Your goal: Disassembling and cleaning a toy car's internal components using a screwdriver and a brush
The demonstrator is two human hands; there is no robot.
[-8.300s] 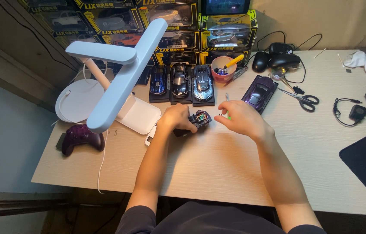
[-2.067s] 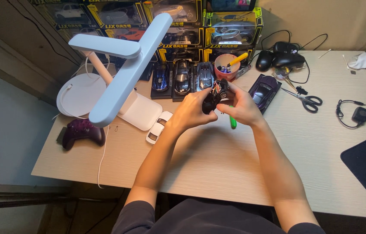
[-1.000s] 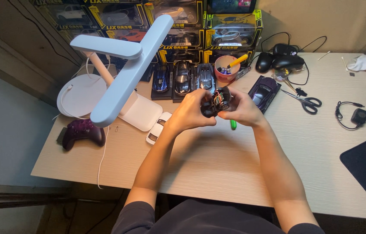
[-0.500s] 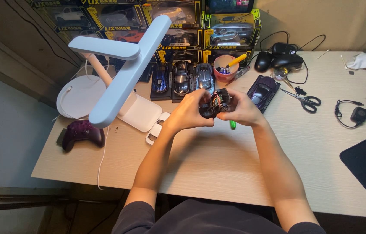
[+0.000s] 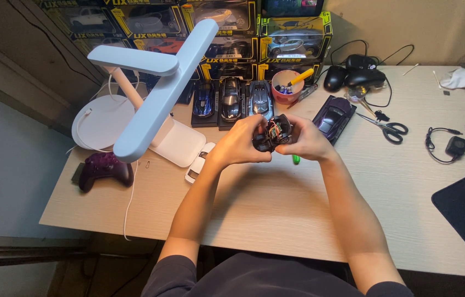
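Note:
Both my hands hold a small black model car above the wooden desk, with its open underside and small wires facing up. My left hand grips its left end. My right hand grips its right end and also has a green-handled tool tucked under the palm. A white car body shell lies on the desk just left of my left wrist.
Three model cars stand on bases behind my hands, a purple one to the right. A pink cup with tools, scissors, computer mice, a white desk lamp, a dark game controller and stacked boxed cars surround them.
Long ago the car was low near the desk; since then my hands have lifted it. Over the last second both hands shifted slightly on the car, which stays held up.

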